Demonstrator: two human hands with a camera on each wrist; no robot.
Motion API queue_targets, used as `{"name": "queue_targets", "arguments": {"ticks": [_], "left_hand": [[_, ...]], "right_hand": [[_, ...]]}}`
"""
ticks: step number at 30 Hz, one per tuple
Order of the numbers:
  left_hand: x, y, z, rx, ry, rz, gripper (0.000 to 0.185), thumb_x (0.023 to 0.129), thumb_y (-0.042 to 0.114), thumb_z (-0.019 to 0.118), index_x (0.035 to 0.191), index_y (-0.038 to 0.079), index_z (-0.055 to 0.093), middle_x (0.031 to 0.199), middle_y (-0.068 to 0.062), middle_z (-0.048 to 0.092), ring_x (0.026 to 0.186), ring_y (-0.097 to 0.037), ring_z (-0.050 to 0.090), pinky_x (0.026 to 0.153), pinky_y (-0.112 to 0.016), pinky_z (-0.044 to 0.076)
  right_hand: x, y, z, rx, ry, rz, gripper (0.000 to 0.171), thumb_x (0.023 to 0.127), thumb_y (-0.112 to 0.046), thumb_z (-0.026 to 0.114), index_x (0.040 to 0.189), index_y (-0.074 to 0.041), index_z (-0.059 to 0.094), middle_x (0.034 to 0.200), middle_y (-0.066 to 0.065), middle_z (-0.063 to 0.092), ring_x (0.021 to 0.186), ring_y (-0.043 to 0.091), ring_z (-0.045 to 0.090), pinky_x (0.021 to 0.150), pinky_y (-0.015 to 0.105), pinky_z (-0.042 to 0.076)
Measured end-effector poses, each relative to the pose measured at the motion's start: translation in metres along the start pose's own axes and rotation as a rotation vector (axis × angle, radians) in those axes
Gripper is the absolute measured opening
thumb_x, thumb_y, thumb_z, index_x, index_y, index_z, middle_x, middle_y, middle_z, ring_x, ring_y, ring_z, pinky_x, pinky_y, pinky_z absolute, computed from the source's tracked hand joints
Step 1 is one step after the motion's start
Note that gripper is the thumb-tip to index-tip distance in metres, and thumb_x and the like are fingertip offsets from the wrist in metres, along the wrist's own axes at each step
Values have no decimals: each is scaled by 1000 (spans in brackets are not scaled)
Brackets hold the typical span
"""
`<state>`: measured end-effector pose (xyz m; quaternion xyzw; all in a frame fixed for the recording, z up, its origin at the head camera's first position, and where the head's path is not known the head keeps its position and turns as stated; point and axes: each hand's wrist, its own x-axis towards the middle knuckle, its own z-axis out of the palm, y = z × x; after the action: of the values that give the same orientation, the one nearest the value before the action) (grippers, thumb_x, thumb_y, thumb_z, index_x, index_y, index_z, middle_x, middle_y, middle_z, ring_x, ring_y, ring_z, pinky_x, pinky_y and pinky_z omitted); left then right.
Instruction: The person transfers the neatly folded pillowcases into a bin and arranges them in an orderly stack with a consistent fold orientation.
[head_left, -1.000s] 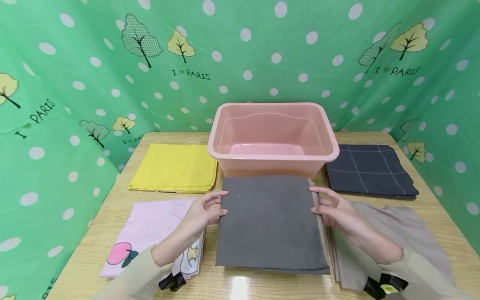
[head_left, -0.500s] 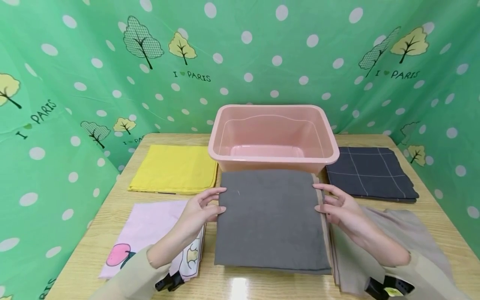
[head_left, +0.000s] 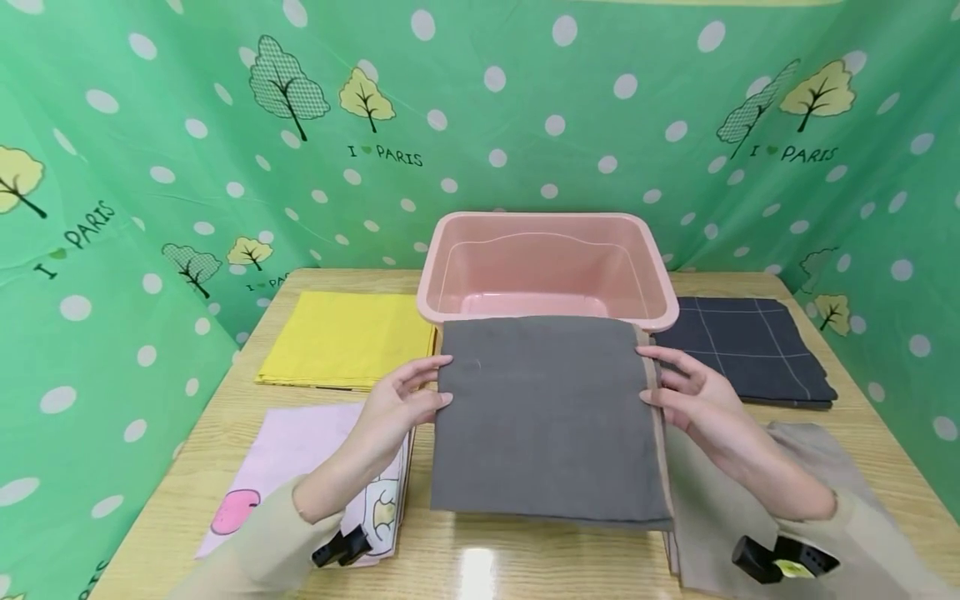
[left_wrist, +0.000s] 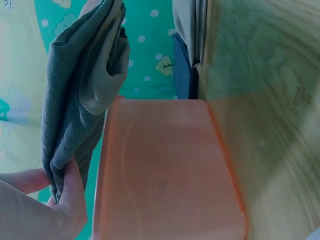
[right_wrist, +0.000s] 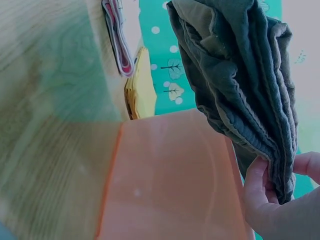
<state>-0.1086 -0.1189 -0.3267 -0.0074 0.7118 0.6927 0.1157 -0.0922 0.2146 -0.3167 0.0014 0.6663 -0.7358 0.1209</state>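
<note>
A folded dark grey cloth (head_left: 547, 417) is held flat above the wooden table (head_left: 525, 558), its far edge reaching the near rim of the pink plastic tub (head_left: 547, 267). My left hand (head_left: 401, 400) pinches its left edge and my right hand (head_left: 686, 396) pinches its right edge. In the left wrist view the grey cloth (left_wrist: 80, 100) hangs from my thumb and fingers (left_wrist: 65, 200), beside the tub (left_wrist: 165, 170). The right wrist view shows the cloth (right_wrist: 240, 85) gripped by my fingers (right_wrist: 260, 195), clear of the table.
A yellow folded cloth (head_left: 348, 337) lies at the back left, a pink printed cloth (head_left: 300, 467) at the front left. A dark checked cloth (head_left: 742, 346) lies at the back right, a beige cloth (head_left: 750, 508) at the front right. Green dotted curtains surround the table.
Both hands have lifted the grey cloth off the table and carried it away from me toward the tub; its far edge now covers the tub's near wall.
</note>
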Motion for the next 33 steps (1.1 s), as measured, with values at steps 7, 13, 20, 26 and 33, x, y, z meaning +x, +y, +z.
{"name": "queue_targets", "arguments": {"ticks": [7,13,20,26,33], "left_hand": [[5,8,1,-21,2,31,47,77,-2,59,122,6,51,113,-11,45,72,-7,56,69,-27,50],[14,14,0,-29,14,50,45,78,-2,58,122,5,52,116,-12,46,75,-7,55,71,-24,50],[28,21,2,-88,35,34,45,79,-2,60,123,5,52,114,-10,46,70,-4,54,66,-18,49],[39,29,5,-84,50,42,44,79,-1,60,122,5,52,114,-8,48,75,-4,54,66,-18,49],[53,35,4,-79,60,22,43,80,1,61,121,8,54,109,-6,50,79,-5,55,68,-19,48]], "right_hand": [[6,-9,-1,28,-2,-20,49,80,-3,62,125,-15,46,101,-3,61,82,8,58,66,20,50],[14,-17,-3,-6,38,-7,52,80,-8,64,128,-18,46,108,-6,55,81,4,53,62,19,47],[26,-26,-4,-20,72,37,55,81,-13,65,131,-22,44,145,9,17,97,-1,47,68,17,46],[35,-33,-7,-16,84,54,58,83,-16,62,135,-22,37,148,6,0,124,12,30,72,17,46],[45,-39,-9,-31,97,50,59,83,-18,62,136,-23,36,148,1,-10,124,10,29,66,17,42]]}}
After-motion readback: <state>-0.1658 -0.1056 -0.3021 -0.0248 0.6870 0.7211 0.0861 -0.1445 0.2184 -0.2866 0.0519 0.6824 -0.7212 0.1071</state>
